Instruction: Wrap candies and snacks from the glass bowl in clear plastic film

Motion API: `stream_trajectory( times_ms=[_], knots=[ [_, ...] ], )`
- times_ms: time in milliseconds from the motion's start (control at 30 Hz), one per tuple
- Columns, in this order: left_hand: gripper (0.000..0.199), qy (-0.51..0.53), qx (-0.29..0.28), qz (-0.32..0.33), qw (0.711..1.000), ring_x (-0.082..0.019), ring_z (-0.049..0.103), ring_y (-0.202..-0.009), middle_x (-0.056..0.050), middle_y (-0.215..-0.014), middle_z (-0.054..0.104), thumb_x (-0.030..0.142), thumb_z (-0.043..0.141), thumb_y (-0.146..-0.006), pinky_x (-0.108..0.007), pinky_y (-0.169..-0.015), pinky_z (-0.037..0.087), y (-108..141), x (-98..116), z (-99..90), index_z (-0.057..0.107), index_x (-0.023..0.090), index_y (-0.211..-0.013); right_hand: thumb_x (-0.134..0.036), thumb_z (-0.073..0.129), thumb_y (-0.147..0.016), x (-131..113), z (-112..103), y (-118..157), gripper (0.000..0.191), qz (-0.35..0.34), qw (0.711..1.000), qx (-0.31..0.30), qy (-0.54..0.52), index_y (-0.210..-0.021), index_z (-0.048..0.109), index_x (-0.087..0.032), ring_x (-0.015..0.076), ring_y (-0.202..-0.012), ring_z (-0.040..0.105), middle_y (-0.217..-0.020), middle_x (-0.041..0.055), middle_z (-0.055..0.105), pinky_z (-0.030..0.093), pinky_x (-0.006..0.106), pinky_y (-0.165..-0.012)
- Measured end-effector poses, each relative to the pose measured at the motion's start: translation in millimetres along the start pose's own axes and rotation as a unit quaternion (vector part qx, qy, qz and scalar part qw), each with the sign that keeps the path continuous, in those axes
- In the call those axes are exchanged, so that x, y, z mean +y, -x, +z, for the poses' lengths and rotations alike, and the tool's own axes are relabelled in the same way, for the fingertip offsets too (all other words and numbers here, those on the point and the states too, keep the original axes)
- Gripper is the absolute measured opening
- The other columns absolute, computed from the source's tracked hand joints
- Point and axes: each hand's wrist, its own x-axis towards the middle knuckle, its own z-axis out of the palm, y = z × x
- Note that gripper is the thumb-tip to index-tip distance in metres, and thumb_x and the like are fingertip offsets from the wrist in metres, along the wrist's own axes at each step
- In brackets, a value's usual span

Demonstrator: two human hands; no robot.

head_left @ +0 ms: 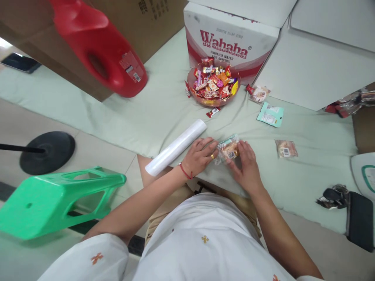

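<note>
A small clear-wrapped snack packet (229,150), with a barcode label and a teal part, lies at the table's near edge between my hands. My left hand (202,155) has its fingers bent down on the crinkled plastic at the packet's left end. At the other end, my right hand (246,166) holds the packet's side between thumb and fingers. Just left of my hands a shiny roll of plastic film (176,147) lies slantwise, close to my left wrist. The undersides of both hands are hidden.
Behind are a bowl of wrapped candies (213,102) and a Wahaha carton (231,43). To the right lie a teal packet (270,114), another snack packet (286,149), keys (334,197) and a phone (360,221). A red jug (102,54) stands left; a green stool (58,199) is below.
</note>
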Motion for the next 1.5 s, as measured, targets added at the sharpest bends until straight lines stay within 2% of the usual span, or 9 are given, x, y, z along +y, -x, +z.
stream_trajectory(
  times_ms=[233, 400, 567, 667, 833, 1100, 1200, 1333, 1500],
  knots=[
    [0.022, 0.067, -0.070, 0.092, 0.991, -0.024, 0.058, -0.135, -0.009, -0.134, 0.072, 0.024, 0.053, -0.103, -0.045, -0.109, 0.048, -5, 13, -22.4, 0.073, 0.024, -0.110, -0.061, 0.067, -0.089, -5, 6, 6, 0.106, 0.004, 0.994, -0.090, 0.062, -0.168, 0.006, -0.022, 0.0343, -0.156, 0.031, -0.168, 0.0203, 0.031, 0.016, 0.068, -0.123],
    [0.020, 0.120, -0.141, 0.107, 0.977, -0.020, 0.068, -0.121, -0.007, -0.127, 0.075, 0.022, 0.055, -0.099, -0.042, -0.118, 0.042, -15, 18, -35.8, 0.074, 0.025, -0.106, -0.053, 0.071, -0.087, -12, 0, 2, 0.103, -0.036, 0.984, -0.160, 0.066, -0.167, 0.013, -0.025, 0.0367, -0.157, 0.025, -0.170, 0.0200, 0.025, 0.013, 0.075, -0.119],
    [0.026, 0.152, -0.186, 0.116, 0.964, -0.018, 0.061, -0.134, -0.004, -0.137, 0.071, 0.013, 0.053, -0.096, -0.043, -0.129, 0.027, -23, 22, -47.7, 0.073, 0.027, -0.104, -0.039, 0.072, -0.086, -12, -5, -4, 0.101, -0.039, 0.980, -0.186, 0.064, -0.167, 0.013, -0.026, 0.0351, -0.156, 0.030, -0.169, 0.0186, 0.029, 0.016, 0.077, -0.118],
    [0.026, 0.162, -0.196, 0.123, 0.959, -0.019, 0.062, -0.133, -0.007, -0.139, 0.069, 0.015, 0.050, -0.099, -0.043, -0.127, 0.032, -28, 23, -43.2, 0.072, 0.026, -0.106, -0.037, 0.071, -0.086, -11, -5, -4, 0.102, -0.050, 0.979, -0.188, 0.065, -0.167, 0.011, -0.027, 0.0343, -0.156, 0.030, -0.169, 0.0182, 0.029, 0.017, 0.076, -0.118],
    [0.027, 0.205, -0.184, 0.043, 0.960, -0.022, 0.070, -0.112, -0.012, -0.117, 0.075, 0.028, 0.046, -0.103, -0.036, -0.101, 0.053, -43, 24, -22.2, 0.071, 0.021, -0.096, -0.040, 0.068, -0.088, -13, -4, -3, 0.094, -0.048, 0.981, -0.177, 0.071, -0.166, 0.017, -0.025, 0.0340, -0.155, 0.032, -0.168, 0.0181, 0.032, 0.020, 0.074, -0.119],
    [0.033, 0.346, -0.151, -0.063, 0.924, -0.021, 0.070, -0.106, -0.012, -0.109, 0.074, 0.036, 0.044, -0.105, -0.035, -0.097, 0.056, -51, 32, -16.5, 0.066, 0.020, -0.087, -0.047, 0.063, -0.093, -4, 5, 4, 0.088, -0.046, 0.991, -0.126, 0.000, -0.165, 0.018, -0.024, 0.0335, -0.155, 0.031, -0.167, 0.0187, 0.033, 0.014, 0.070, -0.123],
    [0.032, 0.344, -0.141, -0.085, 0.924, -0.021, 0.070, -0.101, -0.013, -0.107, 0.074, 0.037, 0.045, -0.105, -0.035, -0.093, 0.056, -48, 33, -15.5, 0.063, 0.020, -0.084, -0.048, 0.065, -0.093, -6, 5, 16, 0.085, -0.045, 0.996, -0.052, -0.062, -0.162, 0.021, -0.024, 0.0324, -0.151, 0.037, -0.163, 0.0195, 0.037, 0.030, 0.062, -0.121],
    [0.029, 0.363, -0.120, -0.104, 0.918, -0.020, 0.069, -0.098, -0.012, -0.105, 0.074, 0.037, 0.049, -0.103, -0.035, -0.091, 0.055, -46, 34, -11.9, 0.061, 0.020, -0.083, -0.036, 0.072, -0.092, -14, 2, 37, 0.047, -0.059, 0.994, 0.086, -0.040, -0.134, 0.055, -0.026, 0.0284, -0.118, 0.059, -0.127, 0.0134, 0.059, 0.051, 0.047, -0.098],
    [0.025, 0.369, -0.111, -0.118, 0.915, -0.019, 0.069, -0.097, -0.012, -0.106, 0.073, 0.032, 0.054, -0.102, -0.032, -0.091, 0.054, -42, 32, -10.7, 0.060, 0.019, -0.081, -0.020, 0.065, -0.096, -18, -3, 43, 0.010, -0.070, 0.993, 0.086, -0.048, -0.104, 0.066, -0.026, 0.0212, -0.091, 0.057, -0.096, 0.0045, 0.062, 0.046, 0.040, -0.084]
  ],
)
